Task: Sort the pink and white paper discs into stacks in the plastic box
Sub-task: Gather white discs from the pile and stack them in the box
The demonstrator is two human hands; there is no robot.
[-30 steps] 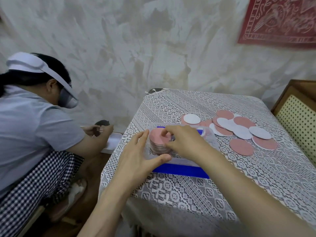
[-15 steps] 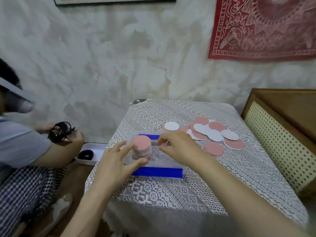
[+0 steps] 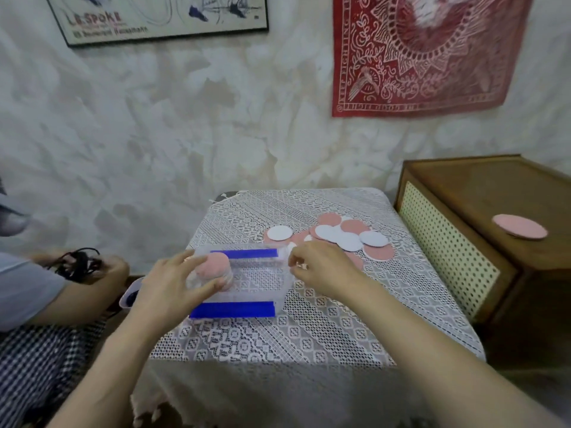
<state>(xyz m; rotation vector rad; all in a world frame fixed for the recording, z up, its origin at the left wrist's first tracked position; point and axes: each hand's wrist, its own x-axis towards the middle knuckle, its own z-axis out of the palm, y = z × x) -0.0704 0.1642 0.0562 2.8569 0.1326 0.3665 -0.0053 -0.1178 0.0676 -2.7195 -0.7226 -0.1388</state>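
Head view shows the plastic box (image 3: 231, 309) near the middle of the lace-covered counter (image 3: 309, 335), with one pink stack (image 3: 214, 265) standing in its left end. No white stack is visible in it. Loose pink and white discs (image 3: 346, 239) lie overlapping just beyond the box to the right, and a lone pink disc (image 3: 519, 226) sits on the wooden cabinet (image 3: 463, 186) further right. So the sorting looks partly done, with the whites apparently not started. The left hand (image 3: 168, 284) braces the box's left end with fairly straight, spread fingers. The right hand (image 3: 321, 267) hovers at the box's far right corner with its fingers curled, and it is unclear whether they pinch anything.
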